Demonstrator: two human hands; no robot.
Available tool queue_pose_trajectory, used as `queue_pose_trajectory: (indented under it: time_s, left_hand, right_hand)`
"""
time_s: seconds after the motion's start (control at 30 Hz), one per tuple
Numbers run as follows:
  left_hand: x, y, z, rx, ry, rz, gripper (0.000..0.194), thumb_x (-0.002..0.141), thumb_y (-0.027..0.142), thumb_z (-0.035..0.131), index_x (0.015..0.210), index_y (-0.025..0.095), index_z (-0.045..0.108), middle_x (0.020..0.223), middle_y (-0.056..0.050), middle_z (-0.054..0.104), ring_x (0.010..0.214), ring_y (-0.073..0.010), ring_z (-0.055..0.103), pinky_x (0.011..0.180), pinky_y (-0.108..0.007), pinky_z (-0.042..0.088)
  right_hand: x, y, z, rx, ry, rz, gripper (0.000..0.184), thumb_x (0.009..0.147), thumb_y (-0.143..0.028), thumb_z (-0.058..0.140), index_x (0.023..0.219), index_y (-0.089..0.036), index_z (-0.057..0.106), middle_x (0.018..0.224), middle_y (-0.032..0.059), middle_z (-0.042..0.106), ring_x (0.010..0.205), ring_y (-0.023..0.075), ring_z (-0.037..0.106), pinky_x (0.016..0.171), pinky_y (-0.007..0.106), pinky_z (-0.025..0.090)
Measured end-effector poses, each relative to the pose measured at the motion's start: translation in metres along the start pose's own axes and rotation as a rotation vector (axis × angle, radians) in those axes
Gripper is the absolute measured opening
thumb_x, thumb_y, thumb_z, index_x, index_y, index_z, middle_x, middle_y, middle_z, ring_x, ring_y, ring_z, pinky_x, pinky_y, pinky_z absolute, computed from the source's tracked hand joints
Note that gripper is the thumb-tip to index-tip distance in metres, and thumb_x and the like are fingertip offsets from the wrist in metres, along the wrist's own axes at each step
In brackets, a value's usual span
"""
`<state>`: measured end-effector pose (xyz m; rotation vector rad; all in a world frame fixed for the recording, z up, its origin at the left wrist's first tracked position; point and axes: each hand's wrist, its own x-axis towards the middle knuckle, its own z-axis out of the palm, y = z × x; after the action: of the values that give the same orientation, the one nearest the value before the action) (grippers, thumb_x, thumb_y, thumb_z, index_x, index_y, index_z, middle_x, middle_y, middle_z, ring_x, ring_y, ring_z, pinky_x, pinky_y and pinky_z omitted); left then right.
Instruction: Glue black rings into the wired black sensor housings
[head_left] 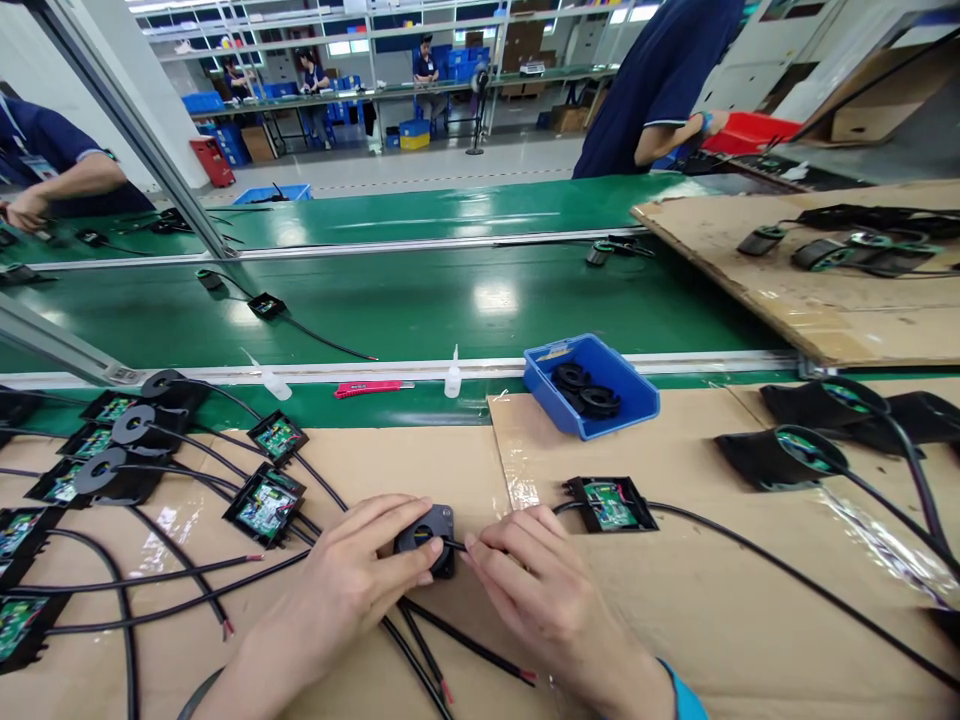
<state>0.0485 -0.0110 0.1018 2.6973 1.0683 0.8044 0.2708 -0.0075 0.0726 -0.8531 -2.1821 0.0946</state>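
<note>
Across far side of bench, beyond alum. rail: wide glossy green belt (420, 300), running L-R. Toward near edge, flat brown cardboard sheeting (697, 600) w/ clear tape. Near its far edge, R of ctr, open blue plastic bin (634, 415) w/ black rings (598, 400) inside.

Over cardboard, approx. mid-width & toward near edge: both bare hands, facing across black plastic piece w/ round opening (442, 522). Left hand (360, 565) closed on piece from L, fingertips along top, thumb across opening. Right hand (536, 575) just beside piece's R side, thumb & index pinching thin black cable (456, 545); other fingers curled. Cable's long axis approx. L-R, dipping slightly to R, in line betw. opening & R fingertips. Piece directly L of R pinch, v. near; R hand nearer to cable's outer part, L hand to piece. Cable's inner end partly behind L thumb; depth in opening, can't tell. Piece resting on cardboard or slightly raised: can't tell either.

Just beyond R hand, black rectangular housing w/ green circuit board (611, 503), cables out both sides. Toward L edge, more housings & grey-black round-topped units (135, 425), cables overlapping. On green strip past cardboard's far edge: red utility knife (373, 388), small white squeeze bottle (453, 380) upright to its R. Smallest, below hands: red stripped wire tips (528, 677).
</note>
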Motion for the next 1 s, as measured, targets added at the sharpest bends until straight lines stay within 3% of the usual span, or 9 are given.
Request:
queue_pose_trajectory:
  time_s: [0.17, 0.43, 0.7, 0.83, 1.0]
  left_hand:
    - [0.003, 0.001, -0.005, 0.054, -0.06, -0.001, 0.024, 0.099, 0.02, 0.049, 0.101, 0.02, 0.073, 0.116, -0.01, 0.071, 0.111, -0.0216, 0.065, 0.089, -0.034, 0.061]
    - [0.008, 0.007, -0.001, 0.253, -0.126, 0.098, 0.029, 0.101, 0.018, 0.04, 0.103, 0.016, 0.069, 0.118, -0.012, 0.071, 0.115, -0.0264, 0.063, 0.1, -0.05, 0.055]
    - [0.003, 0.012, 0.023, 0.3, 0.009, 0.091, 0.018, 0.095, 0.01, 0.049, 0.092, 0.014, 0.067, 0.111, -0.014, 0.073, 0.118, -0.0224, 0.062, 0.118, -0.051, 0.034]
    - [-0.001, 0.014, 0.034, 0.405, 0.097, 0.114, 0.025, 0.096, 0.007, 0.042, 0.092, 0.011, 0.067, 0.11, -0.017, 0.073, 0.121, -0.0235, 0.062, 0.118, -0.048, 0.034]
    - [-0.01, 0.014, 0.038, 0.394, 0.157, 0.11, 0.033, 0.098, 0.005, 0.034, 0.091, 0.007, 0.066, 0.112, -0.018, 0.073, 0.127, -0.0222, 0.058, 0.122, -0.043, 0.029]
  right_hand:
    - [0.0, -0.001, -0.002, -0.008, -0.028, 0.023, 0.018, 0.093, -0.005, 0.053, 0.084, -0.016, 0.063, 0.071, 0.0016, 0.061, 0.066, 0.0145, 0.047, 0.063, 0.031, 0.036]
    - [-0.001, -0.002, -0.005, -0.007, -0.034, 0.047, 0.018, 0.094, -0.004, 0.05, 0.093, -0.015, 0.064, 0.074, 0.0026, 0.063, 0.068, 0.0149, 0.048, 0.065, 0.031, 0.038]
    - [0.004, -0.001, -0.011, -0.008, -0.037, 0.099, 0.02, 0.095, -0.006, 0.048, 0.099, -0.016, 0.064, 0.082, 0.0042, 0.067, 0.071, 0.0158, 0.052, 0.067, 0.032, 0.04]
    - [0.005, -0.008, -0.009, 0.013, -0.008, 0.12, 0.022, 0.09, -0.004, 0.047, 0.096, -0.019, 0.062, 0.097, 0.0071, 0.071, 0.087, 0.0193, 0.06, 0.081, 0.036, 0.045]
    - [-0.002, -0.02, 0.009, -0.03, -0.035, 0.066, 0.02, 0.09, -0.007, 0.045, 0.093, -0.018, 0.062, 0.106, 0.006, 0.074, 0.091, 0.0198, 0.062, 0.089, 0.04, 0.039]
